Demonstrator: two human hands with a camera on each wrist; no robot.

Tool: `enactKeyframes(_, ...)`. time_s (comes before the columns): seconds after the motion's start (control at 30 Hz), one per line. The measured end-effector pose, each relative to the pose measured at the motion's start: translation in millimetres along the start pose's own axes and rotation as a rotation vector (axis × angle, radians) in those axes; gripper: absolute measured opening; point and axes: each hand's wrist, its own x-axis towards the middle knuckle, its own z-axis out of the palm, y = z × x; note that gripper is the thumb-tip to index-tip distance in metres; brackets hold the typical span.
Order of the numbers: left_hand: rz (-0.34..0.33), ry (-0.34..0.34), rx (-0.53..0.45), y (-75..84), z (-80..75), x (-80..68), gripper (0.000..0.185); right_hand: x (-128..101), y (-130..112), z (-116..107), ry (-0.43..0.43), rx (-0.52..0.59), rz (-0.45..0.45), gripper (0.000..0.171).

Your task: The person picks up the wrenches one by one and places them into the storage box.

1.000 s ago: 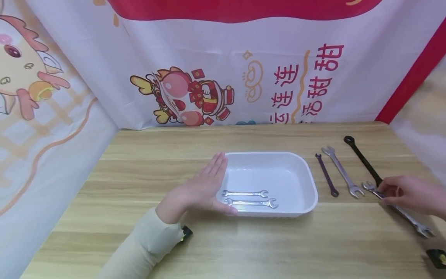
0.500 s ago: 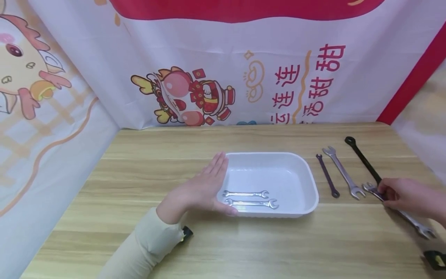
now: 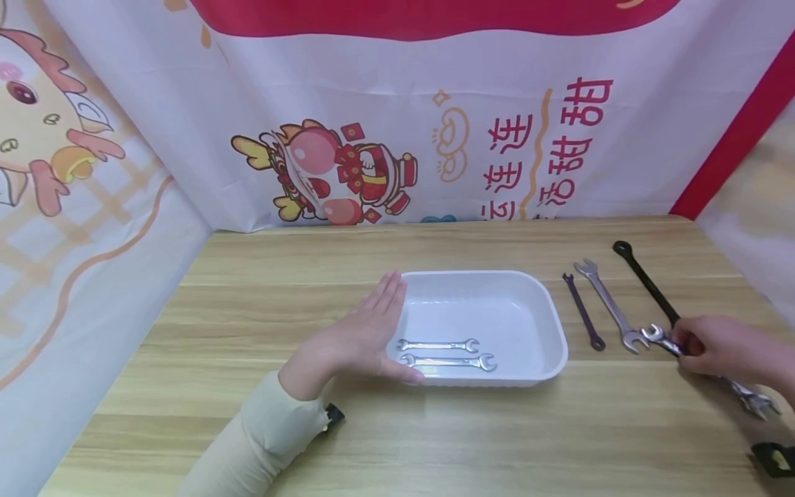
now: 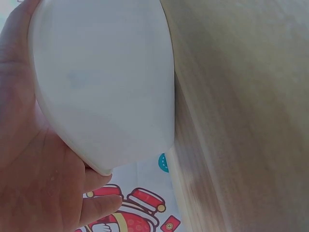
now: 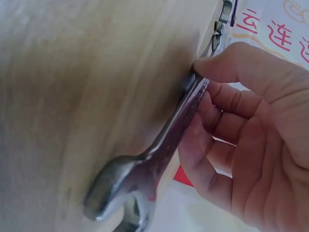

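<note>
My left hand (image 3: 366, 338) rests against the left end of a white plastic tray (image 3: 555, 324), fingers straight along its side and thumb at the front rim. In the left wrist view the palm and fingers touch the tray's outer wall (image 4: 111, 87). Two small silver open-end wrenches, a rear one (image 3: 437, 345) and a front one (image 3: 447, 361), lie inside the tray. At the right, my right hand (image 3: 727, 348) pinches a large shiny open-end wrench (image 5: 169, 130) by its middle between thumb and fingers. The hand hides part of the shaft in the head view.
Right of the tray lie a small dark wrench (image 3: 582, 310), a silver open-end wrench (image 3: 609, 300) and a long black wrench (image 3: 646, 279), its lower end hidden behind my right hand. A printed cloth (image 3: 385, 83) hangs behind the wooden table (image 3: 261, 276).
My right hand's wrench has shifted slightly, its far end toward the left and its near end a little up. My left hand and the tray hold their place.
</note>
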Motion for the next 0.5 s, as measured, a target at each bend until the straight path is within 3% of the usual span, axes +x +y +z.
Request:
enactKeyframes(0.3,-0.006,-0.002,0.009,-1.5,0.6,0.0,0.142,1.9,3.3,-2.4,-0.002,0.065,-0.042,0.011)
enactKeyframes(0.5,-0.009,-0.009,0.003,-2.0,0.6,0.4,0.142,4.4,7.2,-3.2,-0.043,0.130,-0.017,0.010)
